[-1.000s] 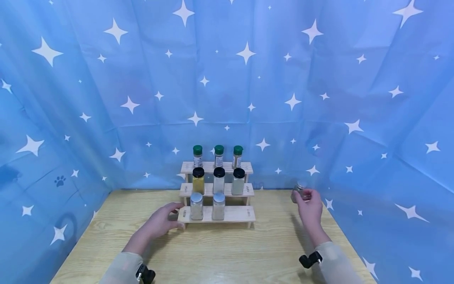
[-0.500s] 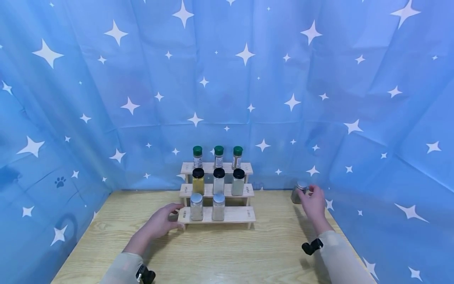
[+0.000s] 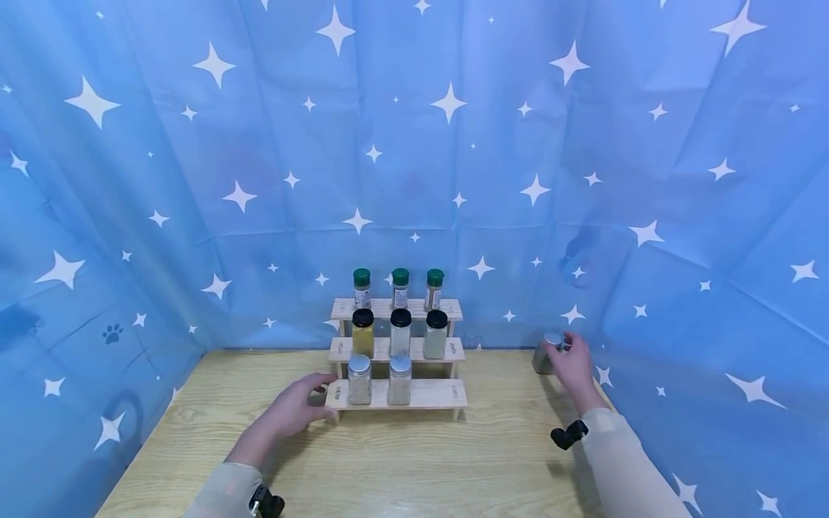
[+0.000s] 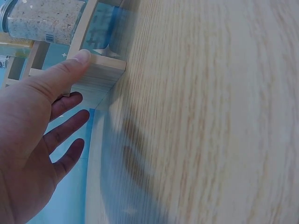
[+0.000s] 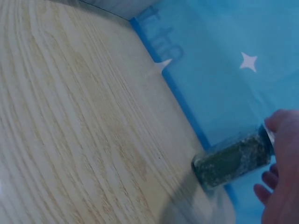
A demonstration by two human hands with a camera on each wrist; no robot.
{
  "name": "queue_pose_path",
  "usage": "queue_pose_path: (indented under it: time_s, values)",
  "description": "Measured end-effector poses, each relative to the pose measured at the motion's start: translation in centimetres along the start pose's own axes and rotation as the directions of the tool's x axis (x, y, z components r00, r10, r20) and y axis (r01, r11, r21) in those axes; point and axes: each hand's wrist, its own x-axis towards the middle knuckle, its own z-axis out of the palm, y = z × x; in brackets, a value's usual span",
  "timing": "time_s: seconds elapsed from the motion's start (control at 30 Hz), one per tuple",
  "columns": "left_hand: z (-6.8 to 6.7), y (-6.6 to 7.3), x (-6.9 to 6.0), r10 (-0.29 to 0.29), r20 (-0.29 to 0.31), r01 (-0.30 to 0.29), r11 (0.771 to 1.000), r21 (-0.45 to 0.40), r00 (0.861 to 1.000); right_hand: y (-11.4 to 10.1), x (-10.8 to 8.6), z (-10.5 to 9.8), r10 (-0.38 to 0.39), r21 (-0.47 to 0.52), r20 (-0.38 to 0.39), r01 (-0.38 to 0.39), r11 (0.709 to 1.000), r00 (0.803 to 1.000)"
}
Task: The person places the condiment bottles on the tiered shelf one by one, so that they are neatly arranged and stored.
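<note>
A three-tier wooden spice rack (image 3: pixel 430 392) stands at the back middle of the table. At the left end of its lowest tier, my left hand (image 3: pixel 298 406) pinches the board between thumb and forefinger; the other fingers are spread in the left wrist view. To the right, near the table's back edge, stands a glass spice jar (image 5: pixel 231 163) with dark green contents and a silver lid. My right hand (image 3: pixel 575 367) holds it near the lid with thumb and fingers, partly hidden in the right wrist view. Two silver-lidded jars (image 3: pixel 399 381) stand on the lowest tier.
Black-lidded shakers (image 3: pixel 436 337) fill the middle tier and green-capped bottles (image 3: pixel 434 288) the top one. A blue star-patterned curtain (image 3: pixel 414 144) closes in the back and sides. The wood-grain table (image 3: pixel 401 460) extends in front of the rack.
My right hand has shifted slightly to the right and up around the jar, leaving more of the jar visible. The jar stays about where it was. My left hand stays at the rack.
</note>
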Motion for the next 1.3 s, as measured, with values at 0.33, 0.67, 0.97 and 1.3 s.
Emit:
queue_pose_path:
  time_s: [0.33, 0.67, 0.97, 1.3]
  values:
    - [-0.1, -0.1, -0.1, 0.014, -0.001, -0.014, 1.000, -0.008, 1.000, 0.2, 0.4, -0.1, -0.020, 0.048, 0.047, 0.018, 0.999, 0.999]
    - [0.0, -0.1, -0.2, 0.032, 0.001, -0.032, 0.999, -0.009, 0.999, 0.6, -0.1, -0.2, -0.018, 0.071, 0.032, 0.016, 0.997, 0.999]
    - [-0.1, -0.2, -0.1, 0.024, -0.007, -0.024, 1.000, -0.013, 1.000, 0.4, -0.5, -0.1, -0.027, 0.063, 0.001, 0.027, 0.998, 1.000]
    - [-0.1, -0.1, -0.1, 0.010, 0.003, -0.010, 1.000, -0.007, 1.000, -0.6, -1.8, 0.1, -0.076, 0.048, -0.004, 0.076, 0.996, 0.997]
